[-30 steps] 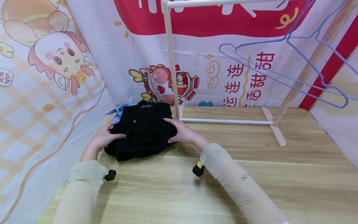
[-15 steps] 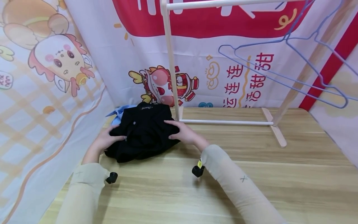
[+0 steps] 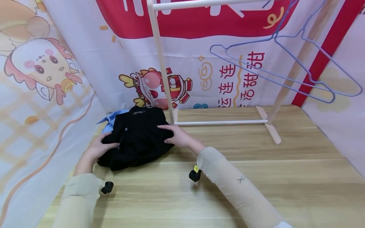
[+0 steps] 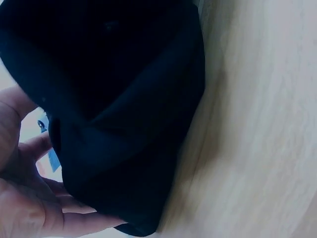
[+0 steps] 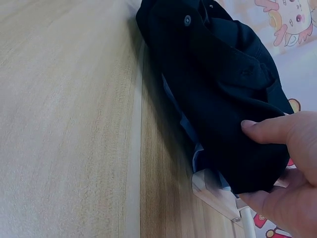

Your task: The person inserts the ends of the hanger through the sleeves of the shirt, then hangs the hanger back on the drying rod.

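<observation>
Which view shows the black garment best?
The head view: it shows the black garment almost whole, between the left hand and right hand. The left wrist view gives only dark close-up folds, cut off at the top; the right wrist view shows a button clearly, but the garment is cropped there too.

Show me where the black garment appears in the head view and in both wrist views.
Head: left of centre, the black garment lies between the left hand and the right hand.
Left wrist: it fills much of the left half, running in from the top edge.
Right wrist: it slants from top centre towards lower right.
Shared landmark: the wood-grain tabletop, right in the left wrist view, left in the right wrist view.
</observation>
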A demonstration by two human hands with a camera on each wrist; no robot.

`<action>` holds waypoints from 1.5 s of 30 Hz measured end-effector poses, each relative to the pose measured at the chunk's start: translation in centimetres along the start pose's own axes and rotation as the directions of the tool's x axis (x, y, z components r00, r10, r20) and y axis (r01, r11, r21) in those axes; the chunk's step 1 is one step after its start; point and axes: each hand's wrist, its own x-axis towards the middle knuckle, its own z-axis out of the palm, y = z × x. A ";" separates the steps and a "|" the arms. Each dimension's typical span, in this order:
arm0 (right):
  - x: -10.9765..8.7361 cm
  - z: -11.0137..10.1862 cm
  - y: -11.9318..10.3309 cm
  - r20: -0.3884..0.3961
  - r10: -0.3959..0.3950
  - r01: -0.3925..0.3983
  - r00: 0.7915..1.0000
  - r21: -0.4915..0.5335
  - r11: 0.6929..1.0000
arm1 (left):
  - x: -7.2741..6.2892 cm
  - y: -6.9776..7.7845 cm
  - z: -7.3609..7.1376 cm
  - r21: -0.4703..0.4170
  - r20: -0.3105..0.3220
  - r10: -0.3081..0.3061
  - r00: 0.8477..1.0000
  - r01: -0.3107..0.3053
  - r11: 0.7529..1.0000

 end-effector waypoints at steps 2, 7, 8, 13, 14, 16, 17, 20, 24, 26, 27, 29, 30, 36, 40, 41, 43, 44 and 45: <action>0.1 0.2 -0.1 -0.005 0.004 -0.004 1.000 0.003 1.000 | -0.1 -0.2 -0.1 0.000 -0.004 0.003 1.000 -0.003 1.000; 0.1 0.2 -0.5 -0.009 0.005 -0.005 1.000 0.007 1.000 | -0.3 -0.1 -0.3 0.003 0.003 0.002 1.000 -0.002 1.000; 0.1 0.2 -0.5 -0.010 0.007 -0.007 1.000 0.007 1.000 | -0.3 0.0 -0.3 0.007 0.004 0.000 1.000 0.000 1.000; 0.2 0.1 -0.5 -0.016 0.008 -0.008 1.000 0.003 1.000 | -0.3 0.1 -0.3 0.047 0.000 0.011 1.000 -0.011 0.999; 0.3 0.1 -0.5 -0.016 0.009 -0.009 1.000 0.000 1.000 | -0.3 0.0 -0.3 0.065 -0.006 0.019 1.000 -0.018 0.998; 0.3 0.1 -0.5 -0.018 0.011 -0.011 1.000 -0.008 1.000 | -0.2 -0.1 -0.2 0.100 -0.020 0.037 0.999 -0.035 0.994; 0.3 0.0 -0.6 -0.018 0.012 -0.012 1.000 -0.010 1.000 | -0.1 -0.2 -0.2 0.117 -0.031 0.047 0.998 -0.043 0.992; 0.2 -0.1 -0.6 -0.024 0.014 -0.015 1.000 -0.021 1.000 | 0.0 -0.5 0.1 0.146 -0.066 0.062 0.996 -0.052 0.988; 0.2 0.0 -0.4 -0.045 0.014 -0.015 0.999 -0.025 1.000 | -0.1 -0.6 0.4 0.123 -0.089 0.072 0.993 -0.061 0.990; 0.2 0.0 -0.4 -0.057 0.015 -0.017 0.998 -0.027 1.000 | -0.1 -0.6 0.4 0.105 -0.092 0.075 0.993 -0.065 0.992; 0.2 0.1 -0.4 -0.061 0.018 -0.020 0.998 -0.029 0.999 | -0.2 -0.6 0.4 0.096 -0.093 0.075 0.993 -0.066 0.993; 0.3 0.1 -0.5 -0.074 0.025 -0.028 0.997 -0.037 0.999 | -0.2 -0.6 0.3 0.079 -0.098 0.069 0.993 -0.062 0.995; 0.3 0.1 -0.6 -0.080 0.030 -0.033 0.996 -0.039 0.999 | -0.3 -0.5 0.2 0.073 -0.098 0.065 0.993 -0.058 0.996; 0.3 -0.1 -1.1 -0.106 0.060 -0.063 0.993 -0.023 0.998 | -0.7 0.0 -0.5 0.111 -0.115 0.076 0.991 -0.063 0.992; 0.3 -0.2 -1.1 -0.099 0.083 -0.078 0.992 0.056 0.995 | -1.0 0.7 -0.8 0.100 -0.101 0.065 0.993 -0.055 0.994; 0.3 -0.2 -1.0 -0.093 0.088 -0.081 0.992 0.074 0.994 | -1.1 0.9 -0.8 0.088 -0.090 0.057 0.994 -0.049 0.995; 0.4 -0.1 -0.9 -0.077 0.092 -0.086 0.993 0.086 0.993 | -1.1 1.2 -0.8 0.045 -0.050 0.040 0.998 -0.038 0.998; 0.4 -0.1 -0.8 -0.068 0.092 -0.086 0.993 0.089 0.992 | -1.1 1.3 -0.8 0.007 -0.031 0.025 0.999 -0.025 1.000; 0.5 0.0 -0.7 -0.062 0.090 -0.084 0.994 0.088 0.993 | -1.2 1.5 -0.7 -0.032 -0.018 0.008 1.000 -0.008 0.999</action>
